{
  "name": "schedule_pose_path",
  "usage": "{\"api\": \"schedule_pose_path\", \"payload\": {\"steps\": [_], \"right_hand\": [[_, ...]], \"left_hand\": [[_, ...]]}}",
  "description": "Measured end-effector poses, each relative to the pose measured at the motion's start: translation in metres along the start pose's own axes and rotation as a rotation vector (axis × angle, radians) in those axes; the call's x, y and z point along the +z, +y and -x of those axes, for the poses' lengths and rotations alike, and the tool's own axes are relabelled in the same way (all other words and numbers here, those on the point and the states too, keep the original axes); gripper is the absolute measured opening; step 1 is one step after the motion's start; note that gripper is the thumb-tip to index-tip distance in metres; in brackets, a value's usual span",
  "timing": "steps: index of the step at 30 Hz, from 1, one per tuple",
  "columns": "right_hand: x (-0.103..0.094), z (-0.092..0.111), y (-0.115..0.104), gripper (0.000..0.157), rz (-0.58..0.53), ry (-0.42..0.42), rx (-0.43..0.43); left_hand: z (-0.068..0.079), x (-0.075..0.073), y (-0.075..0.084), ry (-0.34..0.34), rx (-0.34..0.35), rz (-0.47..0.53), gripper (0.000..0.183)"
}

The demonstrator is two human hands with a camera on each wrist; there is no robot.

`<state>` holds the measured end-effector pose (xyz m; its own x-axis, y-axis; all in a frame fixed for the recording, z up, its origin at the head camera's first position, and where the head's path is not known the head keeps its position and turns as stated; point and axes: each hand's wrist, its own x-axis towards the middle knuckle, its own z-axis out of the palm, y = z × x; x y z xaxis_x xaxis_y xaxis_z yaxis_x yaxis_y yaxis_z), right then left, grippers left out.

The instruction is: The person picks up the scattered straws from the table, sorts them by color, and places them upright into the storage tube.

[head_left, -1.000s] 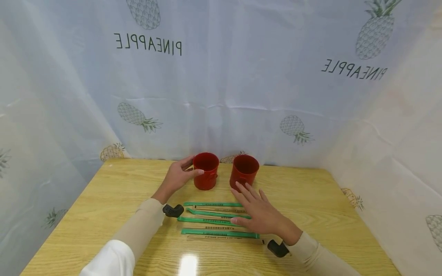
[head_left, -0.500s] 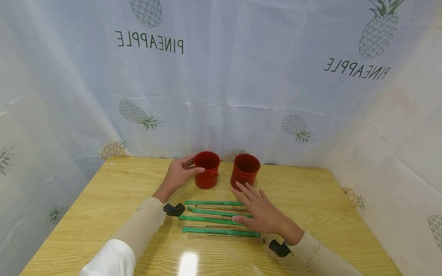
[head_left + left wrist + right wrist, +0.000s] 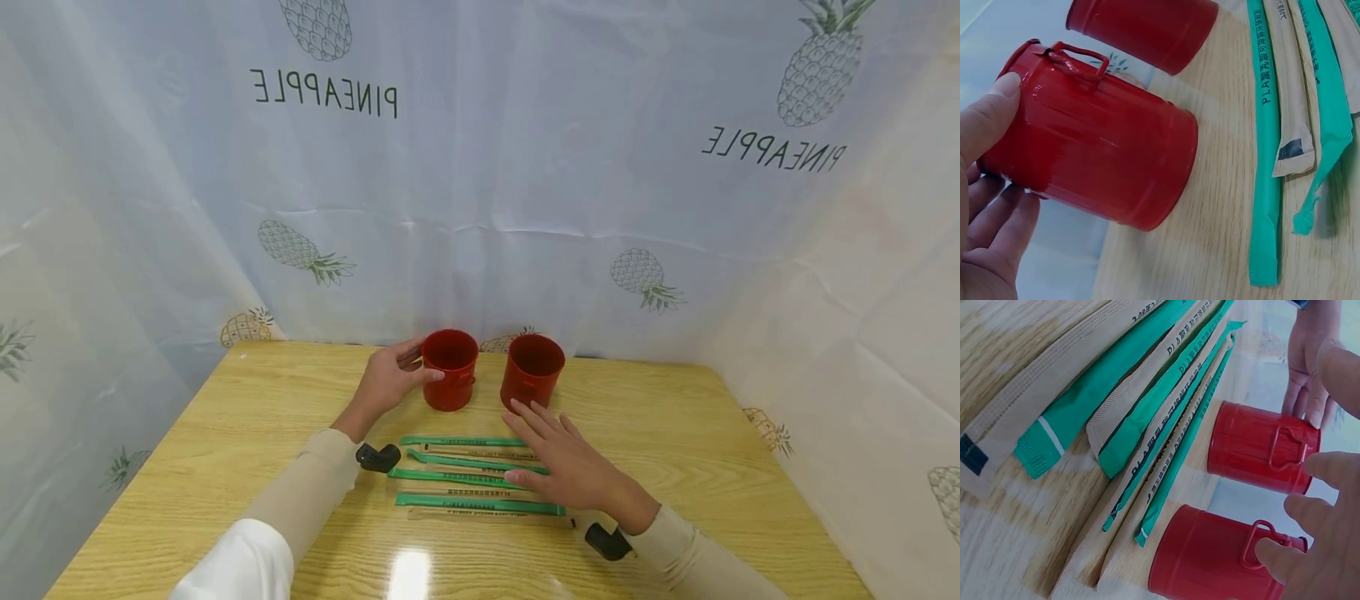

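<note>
On the wooden worktop (image 3: 247, 417), two red metal cups stood upright near the far edge, close to the pineapple-printed curtain (image 3: 480, 208) that hung behind it. The left hand (image 3: 390, 382) was curled around the left cup (image 3: 450, 382), thumb on the near side of its wall and fingers wrapped round the side away from the other cup; the left wrist view showed the thumb tip pressed against the cup just below the rim, beside its small wire handle (image 3: 1079, 59). The right cup (image 3: 532, 372) stood just beside the first, apart from it by a narrow gap, and nothing gripped it.

The right hand (image 3: 566, 462) lay spread, fingers straight and splayed, palm down over the right-hand ends of four long paper sleeves (image 3: 465, 471). Whether the palm actually pressed on them could not be told. Its fingertips reached close to the base of the right cup, and contact there could not be told either. The sleeves were tan paper with green strips and printed lettering, laid side by side in a loose row running left to right, between the cups and the near edge, around the middle of the worktop. Both forearms wore beige sleeves, and a small black camera mount (image 3: 377, 457) sat at each wrist.
</note>
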<state>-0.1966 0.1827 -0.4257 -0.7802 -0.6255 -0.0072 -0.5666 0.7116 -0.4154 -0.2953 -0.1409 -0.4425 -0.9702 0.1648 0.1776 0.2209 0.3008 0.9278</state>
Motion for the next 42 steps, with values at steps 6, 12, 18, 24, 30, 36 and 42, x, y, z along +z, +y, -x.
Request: {"api": "schedule_pose_path", "payload": {"steps": [6,12,18,24,30,36,42], "right_hand": [[0.001,0.000,0.001,0.083,-0.002,-0.003,-0.006],[0.002,-0.001,0.004,0.082,0.001,-0.001,-0.018],[0.005,-0.005,0.005,0.080,0.020,0.009,-0.051],[0.009,-0.011,0.003,0.073,0.009,0.041,-0.035],[0.017,-0.017,0.010,0.052,-0.052,0.129,0.005],[0.022,-0.022,0.030,0.030,-0.068,0.228,-0.026],[0.025,-0.024,0.047,0.020,-0.354,0.279,0.151]], "left_hand": [[0.001,0.002,0.000,0.018,0.009,-0.009,0.070],[0.001,0.002,0.001,0.018,0.015,0.002,0.071],[0.001,0.001,0.002,0.025,0.015,0.012,0.071],[0.001,0.001,0.001,0.025,0.008,0.023,0.073],[0.001,0.001,0.000,0.023,0.014,0.023,0.073],[0.000,0.001,0.000,0.026,0.013,0.021,0.072],[0.002,0.001,0.002,0.024,0.006,0.016,0.071]]}}
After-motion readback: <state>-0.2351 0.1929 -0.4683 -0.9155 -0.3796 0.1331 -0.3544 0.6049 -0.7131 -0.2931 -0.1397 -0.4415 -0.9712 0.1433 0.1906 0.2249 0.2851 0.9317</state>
